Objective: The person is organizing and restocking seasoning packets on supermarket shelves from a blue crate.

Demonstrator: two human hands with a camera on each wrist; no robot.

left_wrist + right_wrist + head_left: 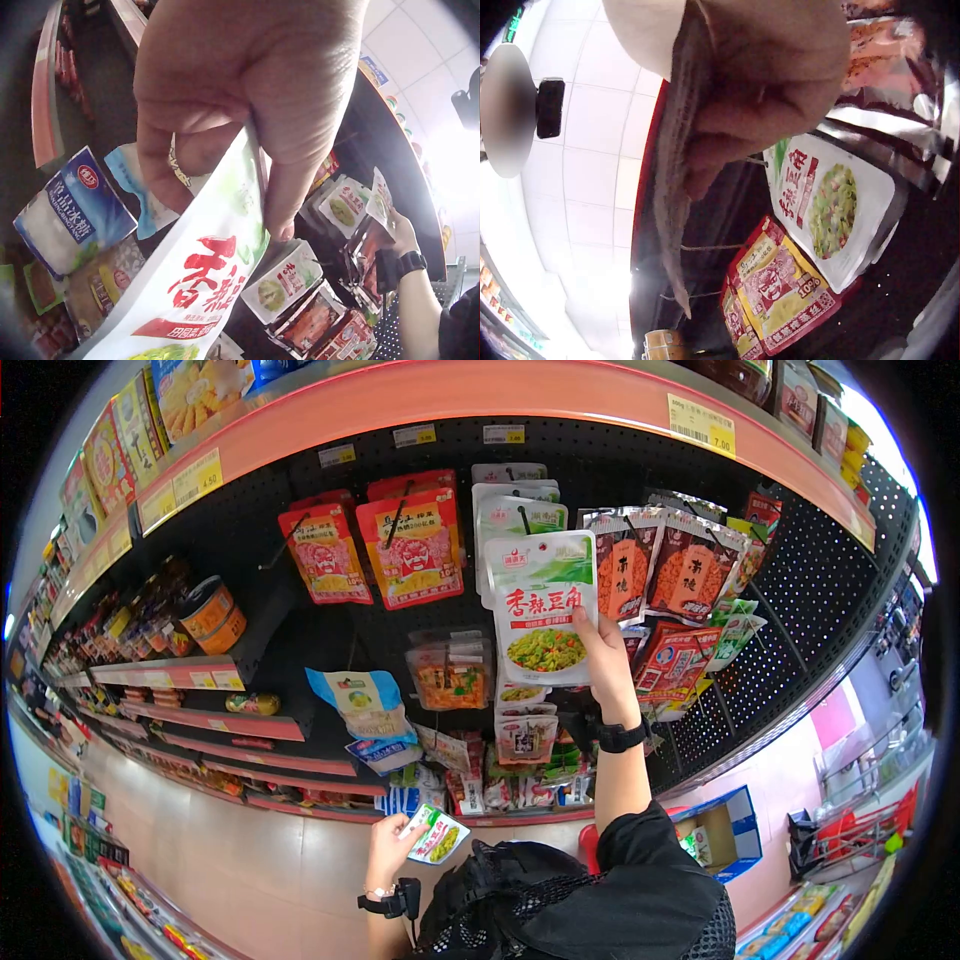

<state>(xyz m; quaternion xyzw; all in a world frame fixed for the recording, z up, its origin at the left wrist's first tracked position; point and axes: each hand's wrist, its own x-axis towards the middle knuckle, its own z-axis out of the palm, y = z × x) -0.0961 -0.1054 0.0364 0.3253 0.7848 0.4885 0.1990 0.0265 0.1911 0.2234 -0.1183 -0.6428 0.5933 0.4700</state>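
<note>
My right hand (606, 665) pinches the right edge of a white-and-green bean packet (545, 610), printed with chopped green beans, up in front of a row of matching hanging packets (520, 515). From the right wrist view, the held packet shows edge-on, its face turned away. Lower down, my left hand (388, 852) grips a second bean packet (437, 836) by its top corner, thumb on one side and fingers on the other. That packet fills the lower middle of the left wrist view, its red lettering facing the camera.
Red-and-yellow packets (412, 545) hang to the left of the bean packets, dark brown packets (695, 565) to the right. Blue-and-white bags (360, 705) hang lower. A shelf edge (500, 402) runs overhead. On the floor at right stands a blue box (738, 830).
</note>
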